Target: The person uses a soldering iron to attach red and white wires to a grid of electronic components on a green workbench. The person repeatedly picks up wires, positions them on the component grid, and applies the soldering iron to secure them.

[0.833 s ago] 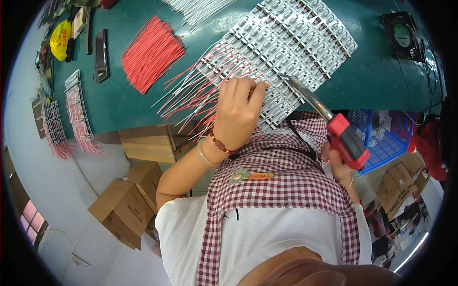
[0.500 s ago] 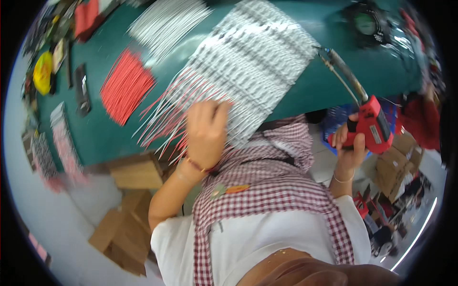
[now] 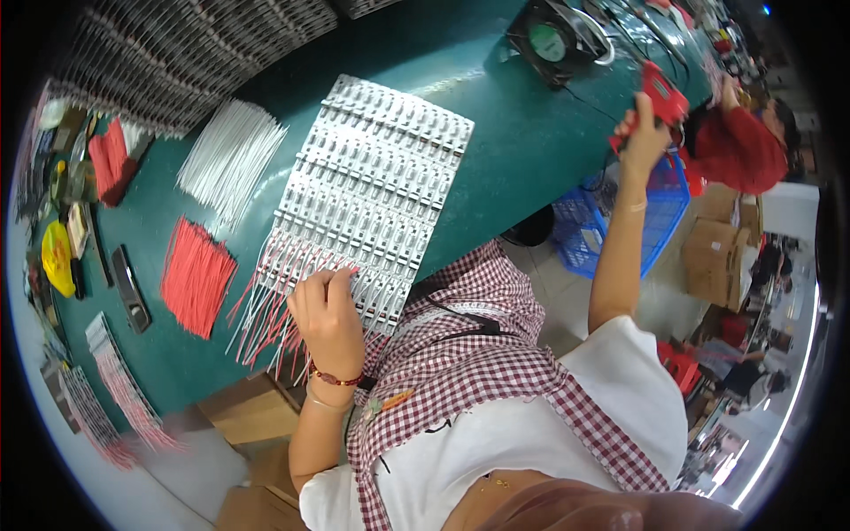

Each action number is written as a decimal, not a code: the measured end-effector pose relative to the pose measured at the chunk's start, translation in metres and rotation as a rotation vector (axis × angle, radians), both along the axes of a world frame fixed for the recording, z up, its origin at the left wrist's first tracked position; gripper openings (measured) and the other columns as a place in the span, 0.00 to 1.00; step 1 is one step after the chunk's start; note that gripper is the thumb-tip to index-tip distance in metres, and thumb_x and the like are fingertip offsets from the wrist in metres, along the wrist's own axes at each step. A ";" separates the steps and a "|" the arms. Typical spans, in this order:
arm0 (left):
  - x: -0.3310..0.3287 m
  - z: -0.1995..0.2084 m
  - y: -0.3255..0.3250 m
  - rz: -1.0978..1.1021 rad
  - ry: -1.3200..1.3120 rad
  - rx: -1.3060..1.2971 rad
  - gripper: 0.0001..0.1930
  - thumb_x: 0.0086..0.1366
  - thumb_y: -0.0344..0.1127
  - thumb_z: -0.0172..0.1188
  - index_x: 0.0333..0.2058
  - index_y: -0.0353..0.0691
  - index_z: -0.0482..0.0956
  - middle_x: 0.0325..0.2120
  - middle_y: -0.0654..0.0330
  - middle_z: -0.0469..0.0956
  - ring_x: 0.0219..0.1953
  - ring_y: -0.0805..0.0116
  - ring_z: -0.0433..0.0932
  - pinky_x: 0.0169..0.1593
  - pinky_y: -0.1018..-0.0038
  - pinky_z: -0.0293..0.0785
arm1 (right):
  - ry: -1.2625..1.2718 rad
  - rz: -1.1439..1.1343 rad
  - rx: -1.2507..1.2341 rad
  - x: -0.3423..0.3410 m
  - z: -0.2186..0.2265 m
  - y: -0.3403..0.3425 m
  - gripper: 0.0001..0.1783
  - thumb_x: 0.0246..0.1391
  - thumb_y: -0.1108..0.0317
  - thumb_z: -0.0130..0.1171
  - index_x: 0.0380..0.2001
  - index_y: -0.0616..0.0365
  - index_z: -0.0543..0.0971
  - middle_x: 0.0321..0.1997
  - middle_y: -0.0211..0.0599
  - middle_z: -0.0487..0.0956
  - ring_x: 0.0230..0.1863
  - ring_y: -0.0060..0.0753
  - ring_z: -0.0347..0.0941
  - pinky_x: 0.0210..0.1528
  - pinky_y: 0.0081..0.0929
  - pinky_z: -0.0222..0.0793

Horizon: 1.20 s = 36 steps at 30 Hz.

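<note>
A pale panel (image 3: pixel 376 168) with rows of small metal parts lies slanted on the green workbench (image 3: pixel 496 159). Red and white wires (image 3: pixel 266 305) fan out from its near left end. Over those wires my left hand (image 3: pixel 329 319) rests with bent, closed fingers; what sits between the fingertips is hidden. My right hand (image 3: pixel 645 142) is stretched out to the far right, wrapped round the handle of a red soldering gun (image 3: pixel 662 93). The gun is up off the panel, near a black fan (image 3: pixel 553 40); its tip is hard to make out.
Bundles of white wires (image 3: pixel 232 159) and red wires (image 3: pixel 197 279) lie left of the panel. A dark cutter knife (image 3: pixel 133 288) and two wired strips (image 3: pixel 124 372) are further left. Stacked panels (image 3: pixel 195 53) stand behind. A blue crate (image 3: pixel 580 230) and a person in red (image 3: pixel 739 146) are at right.
My right hand has carried the soldering gun away from the panel's right edge, outward toward the fan. My left hand stays at the wires. The whole view has shifted, showing the stacked panels.
</note>
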<state>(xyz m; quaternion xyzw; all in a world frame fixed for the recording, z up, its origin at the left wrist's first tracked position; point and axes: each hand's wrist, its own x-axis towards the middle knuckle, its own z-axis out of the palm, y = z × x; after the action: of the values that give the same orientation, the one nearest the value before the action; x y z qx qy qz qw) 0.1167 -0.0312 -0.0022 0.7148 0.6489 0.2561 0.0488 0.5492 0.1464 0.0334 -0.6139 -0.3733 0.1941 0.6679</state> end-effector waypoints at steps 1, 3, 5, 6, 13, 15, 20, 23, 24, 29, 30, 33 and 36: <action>0.000 0.000 0.000 0.015 0.001 -0.009 0.05 0.61 0.25 0.61 0.36 0.42 0.81 0.30 0.59 0.75 0.35 0.60 0.73 0.40 0.65 0.65 | -0.011 -0.007 0.059 -0.007 -0.003 -0.004 0.11 0.59 0.65 0.63 0.38 0.64 0.78 0.17 0.28 0.70 0.13 0.19 0.64 0.15 0.22 0.61; 0.000 0.000 -0.005 0.050 0.011 -0.044 0.04 0.60 0.25 0.61 0.34 0.43 0.81 0.29 0.60 0.75 0.35 0.60 0.74 0.39 0.64 0.64 | 0.184 0.156 0.136 -0.030 0.008 -0.032 0.12 0.62 0.65 0.59 0.41 0.64 0.78 0.19 0.30 0.70 0.15 0.19 0.64 0.16 0.19 0.60; 0.000 0.001 0.005 -0.004 -0.035 -0.067 0.04 0.60 0.26 0.62 0.33 0.43 0.80 0.28 0.61 0.75 0.35 0.60 0.74 0.40 0.65 0.64 | 0.187 0.297 0.158 -0.044 0.017 -0.067 0.18 0.65 0.61 0.55 0.48 0.66 0.74 0.20 0.31 0.70 0.16 0.21 0.63 0.18 0.19 0.60; 0.002 -0.002 0.008 -0.005 -0.041 -0.043 0.04 0.60 0.27 0.62 0.33 0.44 0.80 0.27 0.62 0.74 0.34 0.61 0.73 0.40 0.65 0.64 | 0.210 0.344 0.140 -0.060 0.017 -0.086 0.20 0.64 0.60 0.56 0.49 0.66 0.73 0.21 0.31 0.70 0.16 0.21 0.62 0.19 0.20 0.61; -0.001 -0.008 0.000 -0.017 -0.023 0.024 0.12 0.53 0.23 0.58 0.36 0.43 0.82 0.30 0.62 0.72 0.34 0.63 0.72 0.41 0.68 0.64 | 0.066 0.920 -0.371 -0.134 -0.020 -0.192 0.28 0.61 0.52 0.59 0.53 0.64 0.70 0.23 0.31 0.71 0.19 0.21 0.63 0.25 0.24 0.63; -0.001 -0.009 0.000 -0.015 -0.028 0.019 0.13 0.53 0.23 0.58 0.37 0.43 0.82 0.30 0.63 0.72 0.34 0.64 0.72 0.41 0.68 0.64 | -0.177 1.058 -0.476 -0.126 -0.040 -0.213 0.24 0.62 0.53 0.59 0.49 0.64 0.73 0.23 0.30 0.71 0.22 0.21 0.65 0.27 0.23 0.63; 0.002 -0.005 -0.001 0.021 0.005 0.001 0.12 0.53 0.24 0.59 0.36 0.43 0.83 0.29 0.64 0.73 0.34 0.66 0.72 0.40 0.68 0.63 | -0.277 1.112 -0.466 -0.146 -0.047 -0.210 0.12 0.44 0.72 0.66 0.35 0.63 0.81 0.27 0.41 0.79 0.27 0.42 0.77 0.29 0.30 0.71; 0.002 -0.004 -0.004 0.035 -0.040 -0.025 0.11 0.53 0.24 0.59 0.36 0.43 0.83 0.29 0.64 0.73 0.33 0.66 0.72 0.40 0.68 0.63 | -0.279 1.116 -0.546 -0.140 -0.054 -0.215 0.13 0.43 0.73 0.65 0.35 0.62 0.81 0.28 0.42 0.79 0.26 0.42 0.76 0.29 0.32 0.71; 0.002 -0.006 -0.004 0.040 -0.048 -0.023 0.11 0.54 0.24 0.59 0.36 0.43 0.83 0.29 0.64 0.73 0.33 0.66 0.72 0.40 0.69 0.63 | -0.276 1.120 -0.546 -0.140 -0.054 -0.215 0.12 0.42 0.73 0.64 0.35 0.62 0.81 0.28 0.42 0.79 0.26 0.42 0.76 0.29 0.32 0.71; -0.002 -0.008 -0.001 0.004 -0.090 0.024 0.12 0.53 0.23 0.59 0.36 0.42 0.83 0.29 0.63 0.73 0.33 0.66 0.73 0.41 0.69 0.63 | -0.254 1.127 -0.552 -0.138 -0.055 -0.217 0.12 0.42 0.74 0.64 0.34 0.62 0.81 0.29 0.42 0.79 0.25 0.42 0.76 0.29 0.32 0.71; -0.002 -0.007 -0.001 -0.007 -0.092 0.014 0.12 0.52 0.23 0.59 0.36 0.41 0.83 0.30 0.63 0.73 0.34 0.66 0.73 0.41 0.69 0.63 | -0.266 1.120 -0.529 -0.138 -0.056 -0.218 0.12 0.42 0.74 0.64 0.34 0.62 0.81 0.29 0.42 0.79 0.25 0.42 0.76 0.28 0.32 0.71; -0.002 -0.006 -0.001 -0.022 -0.099 0.006 0.12 0.52 0.23 0.59 0.36 0.40 0.82 0.31 0.62 0.73 0.34 0.64 0.73 0.41 0.69 0.64 | -0.249 1.098 -0.528 -0.142 -0.053 -0.219 0.12 0.43 0.73 0.64 0.34 0.63 0.81 0.29 0.42 0.78 0.25 0.41 0.75 0.28 0.32 0.70; -0.002 -0.007 0.000 -0.026 -0.104 0.027 0.13 0.51 0.22 0.59 0.37 0.39 0.82 0.31 0.61 0.73 0.35 0.63 0.73 0.41 0.68 0.66 | -0.308 1.095 -0.488 -0.142 -0.057 -0.221 0.12 0.43 0.72 0.65 0.34 0.63 0.81 0.29 0.41 0.78 0.24 0.40 0.75 0.26 0.30 0.69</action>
<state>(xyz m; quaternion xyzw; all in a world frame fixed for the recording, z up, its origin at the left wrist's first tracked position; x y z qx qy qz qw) 0.1145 -0.0311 -0.0092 0.7095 0.6325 0.3012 0.0761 0.4075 -0.0744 -0.0235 -0.4893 -0.6712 0.4976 0.2499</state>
